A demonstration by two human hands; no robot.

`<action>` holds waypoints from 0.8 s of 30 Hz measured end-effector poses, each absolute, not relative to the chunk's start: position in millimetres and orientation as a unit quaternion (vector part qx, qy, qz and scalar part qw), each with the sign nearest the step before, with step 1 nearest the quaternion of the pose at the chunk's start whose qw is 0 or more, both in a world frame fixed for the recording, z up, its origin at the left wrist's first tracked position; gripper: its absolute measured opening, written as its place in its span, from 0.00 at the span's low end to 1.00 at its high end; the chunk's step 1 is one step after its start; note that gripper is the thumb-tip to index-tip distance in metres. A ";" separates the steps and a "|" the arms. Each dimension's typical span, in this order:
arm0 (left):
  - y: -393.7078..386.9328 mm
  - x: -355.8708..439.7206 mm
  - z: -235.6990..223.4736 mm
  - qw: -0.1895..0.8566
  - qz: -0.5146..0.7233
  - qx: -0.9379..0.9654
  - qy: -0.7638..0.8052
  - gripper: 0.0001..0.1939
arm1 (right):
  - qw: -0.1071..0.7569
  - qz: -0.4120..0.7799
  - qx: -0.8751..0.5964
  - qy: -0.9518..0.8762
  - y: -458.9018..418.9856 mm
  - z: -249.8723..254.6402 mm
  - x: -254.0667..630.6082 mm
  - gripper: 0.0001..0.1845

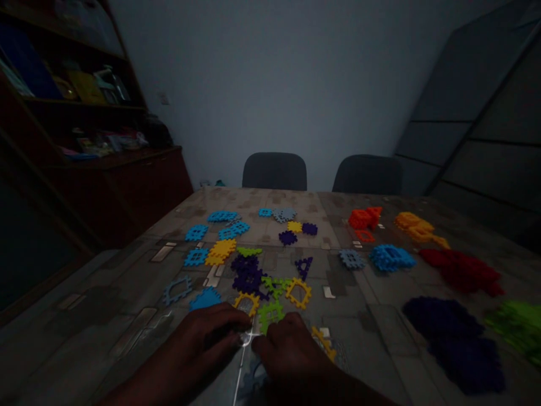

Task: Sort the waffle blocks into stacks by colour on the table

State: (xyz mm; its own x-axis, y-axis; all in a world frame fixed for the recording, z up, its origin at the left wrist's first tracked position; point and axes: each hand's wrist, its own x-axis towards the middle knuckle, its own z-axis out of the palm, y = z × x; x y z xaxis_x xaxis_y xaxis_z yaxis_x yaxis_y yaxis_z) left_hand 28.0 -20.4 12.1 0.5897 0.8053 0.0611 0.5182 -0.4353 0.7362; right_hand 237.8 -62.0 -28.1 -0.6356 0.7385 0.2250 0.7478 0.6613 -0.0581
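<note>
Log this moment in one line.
left hand: near yellow frame | right hand: near green piece | grip: unclear, both | table, right side: red pile, blue pile

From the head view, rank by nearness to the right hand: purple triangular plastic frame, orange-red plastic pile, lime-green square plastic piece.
1. Lime-green piece: just beyond the right hand.
2. Purple frame: farther ahead.
3. Orange-red pile: far ahead, rightward.

Lime-green piece point(271, 317), blue piece point(205, 298), grey patchwork-patterned table point(355, 321)

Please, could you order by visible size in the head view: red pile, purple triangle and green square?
1. Red pile
2. Green square
3. Purple triangle; it lies farther away than the square.
</note>
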 end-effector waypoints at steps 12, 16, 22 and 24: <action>-15.5 26.2 13.1 0.295 0.253 0.828 0.406 0.11 | 0.150 0.134 -0.543 -0.816 -58.9 12.4 315.6 0.17; -17.3 27.4 14.7 0.269 0.248 0.836 0.408 0.11 | 0.097 0.104 -0.611 -0.779 -46.6 9.2 372.2 0.19; -16.5 29.3 12.0 0.252 0.272 0.850 0.373 0.10 | -0.021 0.074 -0.675 -0.734 -31.8 1.8 405.7 0.20; -15.5 29.3 11.4 0.254 0.269 0.853 0.369 0.10 | -0.039 0.061 -0.683 -0.727 -29.6 1.4 405.7 0.23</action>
State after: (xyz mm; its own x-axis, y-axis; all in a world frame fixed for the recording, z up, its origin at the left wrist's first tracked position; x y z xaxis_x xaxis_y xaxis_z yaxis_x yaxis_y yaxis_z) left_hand 29.3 -15.5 11.4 0.5828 0.7660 0.2713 0.4925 -0.5985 0.6318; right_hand 405.7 -29.6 1.4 -0.0649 0.9881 -0.1394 0.9975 0.0605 -0.0351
